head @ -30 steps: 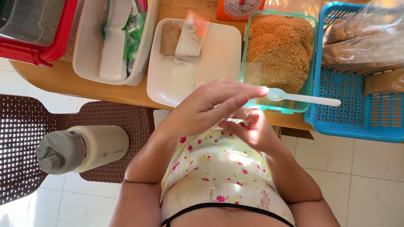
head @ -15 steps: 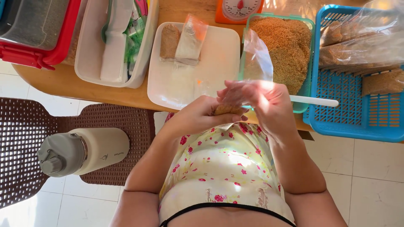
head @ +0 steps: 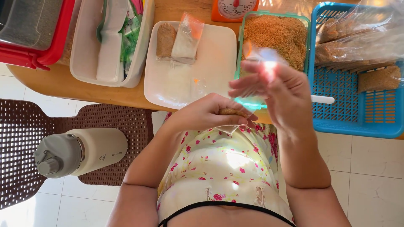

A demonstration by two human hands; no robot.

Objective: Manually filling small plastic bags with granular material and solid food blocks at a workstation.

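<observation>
Sunlight falls across one grey-capped bottle point(head: 80, 152) on the brown chair, one red bin point(head: 35, 27), one white tub point(head: 110, 42), one white tray point(head: 189, 63) bearing two packets, one green container point(head: 273, 38) of brown crumbs, one blue basket point(head: 357, 84). Your left hand point(head: 206, 113) curls, fingers pressed around the filled bottom of one clear bag point(head: 230, 112) at your waist. Your right hand point(head: 277, 90), fingers spread, pinches the bag's top. Since half a second ago it has risen over the green container, hiding more of the white spoon point(head: 322, 99).
</observation>
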